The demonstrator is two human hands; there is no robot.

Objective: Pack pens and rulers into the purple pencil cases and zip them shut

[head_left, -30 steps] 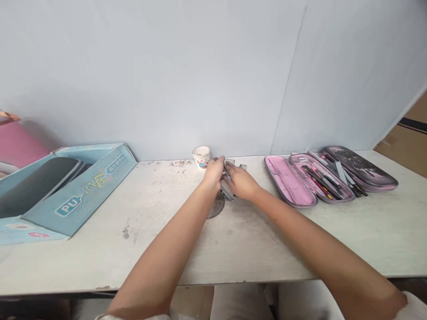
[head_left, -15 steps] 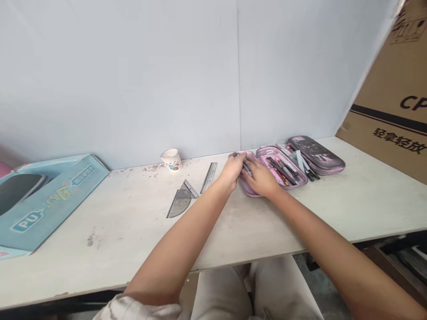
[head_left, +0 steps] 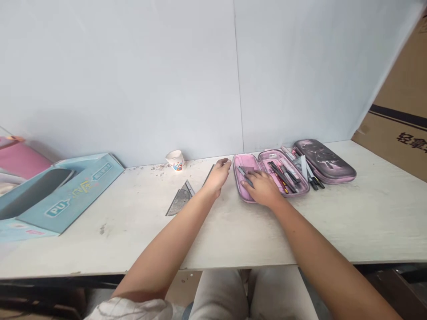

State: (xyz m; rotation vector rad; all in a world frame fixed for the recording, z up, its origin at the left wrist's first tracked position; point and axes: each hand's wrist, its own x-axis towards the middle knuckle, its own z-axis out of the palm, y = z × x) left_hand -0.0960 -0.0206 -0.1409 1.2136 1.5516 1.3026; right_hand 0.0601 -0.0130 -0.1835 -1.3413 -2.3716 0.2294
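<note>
My right hand [head_left: 263, 187] rests on the left half of an unzipped pink pencil case [head_left: 240, 189], its fingers pressed on a grey pen [head_left: 245, 176] that lies at a slant there. The case's right half holds several pens [head_left: 283, 173], black ones among them. To the left, apart from the case, my left hand [head_left: 218, 174] hovers with fingers loosely apart and nothing visible in it. A ruler [head_left: 209, 174] lies partly hidden behind this hand. Beside my left forearm are a clear set square and a protractor [head_left: 180, 200], overlapping.
A dark, closed pencil case [head_left: 325, 161] stands at the right, with more pens and a triangular ruler [head_left: 303, 165] beside it. A paper cup [head_left: 175, 161] is near the wall. At the left lies a blue box [head_left: 76, 195]; a cardboard box [head_left: 396, 129] is far right.
My left hand has moved left, off the pen and the pencil case, toward the ruler. My right hand stays on the case with the grey pen. The view has shifted slightly.
</note>
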